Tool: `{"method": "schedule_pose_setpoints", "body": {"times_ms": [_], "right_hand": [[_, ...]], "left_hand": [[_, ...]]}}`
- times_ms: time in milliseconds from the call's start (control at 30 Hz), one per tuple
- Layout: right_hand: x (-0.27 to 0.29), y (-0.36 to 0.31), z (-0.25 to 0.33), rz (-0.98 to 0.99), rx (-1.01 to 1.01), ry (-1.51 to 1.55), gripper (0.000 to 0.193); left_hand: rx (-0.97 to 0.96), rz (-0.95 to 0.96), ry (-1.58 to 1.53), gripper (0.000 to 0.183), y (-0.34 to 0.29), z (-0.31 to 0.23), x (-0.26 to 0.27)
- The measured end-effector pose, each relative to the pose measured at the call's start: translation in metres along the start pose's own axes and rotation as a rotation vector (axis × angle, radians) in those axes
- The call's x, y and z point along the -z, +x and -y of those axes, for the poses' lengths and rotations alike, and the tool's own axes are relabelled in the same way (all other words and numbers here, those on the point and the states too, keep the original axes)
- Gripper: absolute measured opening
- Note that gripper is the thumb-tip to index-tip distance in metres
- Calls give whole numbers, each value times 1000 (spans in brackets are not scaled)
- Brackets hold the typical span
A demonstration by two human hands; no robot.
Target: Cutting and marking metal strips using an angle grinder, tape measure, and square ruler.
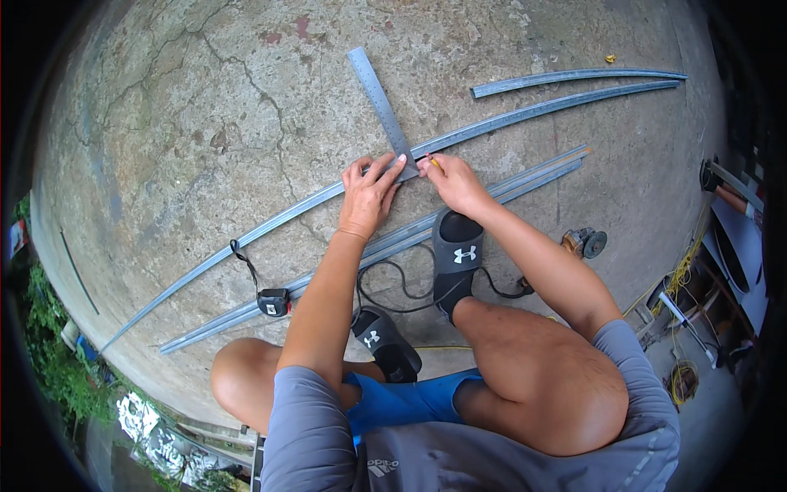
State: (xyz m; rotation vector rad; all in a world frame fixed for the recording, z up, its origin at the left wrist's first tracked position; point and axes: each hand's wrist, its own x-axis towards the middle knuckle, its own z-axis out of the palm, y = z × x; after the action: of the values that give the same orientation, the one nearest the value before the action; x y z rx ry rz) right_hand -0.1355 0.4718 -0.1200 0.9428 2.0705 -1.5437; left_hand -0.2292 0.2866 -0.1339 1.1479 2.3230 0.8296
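Observation:
A long metal channel (287, 215) lies across the concrete, and a steel square (381, 107) rests over it with its long blade pointing away from me. My left hand (370, 190) presses the square's corner against the channel, thumb on the metal and fingers bent over the channel. Just right of the blade, my right hand (452, 180) pinches a yellow pencil (434, 163), its tip end close to the channel's edge beside the square. The exact contact of the pencil is too small to make out.
Nearer me lie more metal channels (537, 175), with a black tape measure (273, 302) beside them. A shorter channel (566, 79) lies far right. An angle grinder (584, 243) and its black cord (402, 308) are near my feet. Yellow cords (682, 275) hang at right.

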Motion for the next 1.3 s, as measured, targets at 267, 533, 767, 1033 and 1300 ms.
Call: {"method": "schedule_pose_setpoints", "body": {"times_ms": [267, 533, 767, 1033, 1300], "right_hand": [[30, -21, 42, -195, 282, 11, 29], [18, -16, 37, -144, 285, -34, 25], [17, -15, 37, -141, 307, -64, 25], [12, -16, 30, -155, 399, -115, 23], [14, -28, 17, -171, 499, -195, 24]], "left_hand": [[-11, -18, 3, 59, -1, -1, 0], [-7, -19, -7, 59, -2, 0, -1], [-5, -10, -9, 58, 0, -2, 1], [-3, -12, -10, 59, -1, -1, 0], [2, -12, -8, 60, -1, -1, -1]]}}
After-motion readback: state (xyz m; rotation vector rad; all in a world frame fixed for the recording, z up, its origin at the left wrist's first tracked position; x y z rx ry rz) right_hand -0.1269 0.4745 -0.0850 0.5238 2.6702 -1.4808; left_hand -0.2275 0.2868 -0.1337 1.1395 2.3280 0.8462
